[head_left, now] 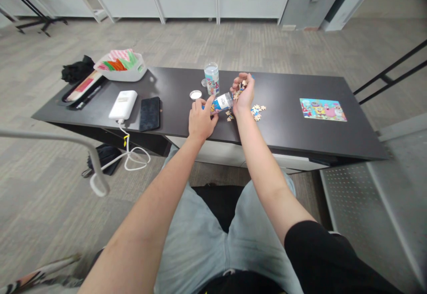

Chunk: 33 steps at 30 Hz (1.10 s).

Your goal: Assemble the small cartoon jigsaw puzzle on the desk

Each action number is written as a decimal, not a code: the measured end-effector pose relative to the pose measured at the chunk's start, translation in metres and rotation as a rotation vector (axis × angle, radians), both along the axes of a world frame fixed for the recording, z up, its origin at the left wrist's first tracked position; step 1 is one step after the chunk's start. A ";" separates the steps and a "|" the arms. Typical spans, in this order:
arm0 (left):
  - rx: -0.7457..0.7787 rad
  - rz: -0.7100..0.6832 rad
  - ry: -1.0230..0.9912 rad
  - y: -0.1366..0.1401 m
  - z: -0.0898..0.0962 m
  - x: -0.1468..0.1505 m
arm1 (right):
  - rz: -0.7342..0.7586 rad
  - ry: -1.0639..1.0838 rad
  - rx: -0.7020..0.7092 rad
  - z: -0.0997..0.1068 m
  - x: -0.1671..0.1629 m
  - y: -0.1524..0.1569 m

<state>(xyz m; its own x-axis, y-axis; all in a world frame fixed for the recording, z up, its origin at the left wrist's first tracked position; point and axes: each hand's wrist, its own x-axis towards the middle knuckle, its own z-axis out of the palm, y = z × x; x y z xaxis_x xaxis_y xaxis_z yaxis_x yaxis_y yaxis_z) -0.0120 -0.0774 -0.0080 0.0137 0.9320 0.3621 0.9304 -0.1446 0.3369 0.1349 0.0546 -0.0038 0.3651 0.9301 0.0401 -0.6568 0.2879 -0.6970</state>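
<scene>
My left hand [201,118] is wrapped round a small clear jar [223,102] with a colourful label, tilted so that its mouth points right. Cupped at that mouth, my right hand [245,94] holds several wooden jigsaw puzzle pieces [239,90]. More loose pieces [257,110] lie on the dark table beneath and beside my right wrist. A second labelled jar [211,78] stands upright just beyond my hands. Near it rests a round white lid [195,94], and another lid [204,82] is partly behind the jar.
A printed cartoon picture card [323,110] lies on the table [283,129] at right. To the left are a black phone [150,113], a white charger [123,105] with a cable, a white basket [128,75] of colourful packets, and a dark tray [83,91].
</scene>
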 end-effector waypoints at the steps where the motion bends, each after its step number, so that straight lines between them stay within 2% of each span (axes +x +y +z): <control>1: -0.002 0.002 0.002 0.000 0.000 0.000 | -0.001 0.007 0.009 0.001 -0.001 -0.001; 6: 0.011 0.003 -0.018 0.001 -0.001 0.000 | 0.023 -0.025 -0.006 0.005 0.000 -0.005; 12: 0.017 0.005 -0.015 0.001 -0.001 0.000 | 0.045 0.013 0.058 0.009 0.012 -0.004; 17: -0.028 -0.003 0.015 -0.001 0.004 0.001 | 0.121 0.071 -0.005 0.011 0.016 0.000; 20: -0.037 0.003 -0.015 -0.001 0.004 0.002 | 0.145 0.015 0.003 0.007 0.009 0.006; 25: -0.014 -0.008 -0.039 0.000 0.001 0.000 | 0.038 -0.177 0.047 -0.002 -0.002 0.018; 33: -0.071 0.027 -0.009 -0.003 0.008 0.005 | 0.080 -0.173 0.143 -0.016 -0.003 0.037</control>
<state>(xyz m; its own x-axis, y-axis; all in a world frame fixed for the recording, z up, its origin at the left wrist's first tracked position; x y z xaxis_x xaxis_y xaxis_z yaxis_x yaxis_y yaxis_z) -0.0072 -0.0807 0.0004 -0.0145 0.9554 0.2951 0.9304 -0.0952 0.3540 0.1315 0.0919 -0.0202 0.2663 0.9362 0.2292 -0.5558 0.3435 -0.7570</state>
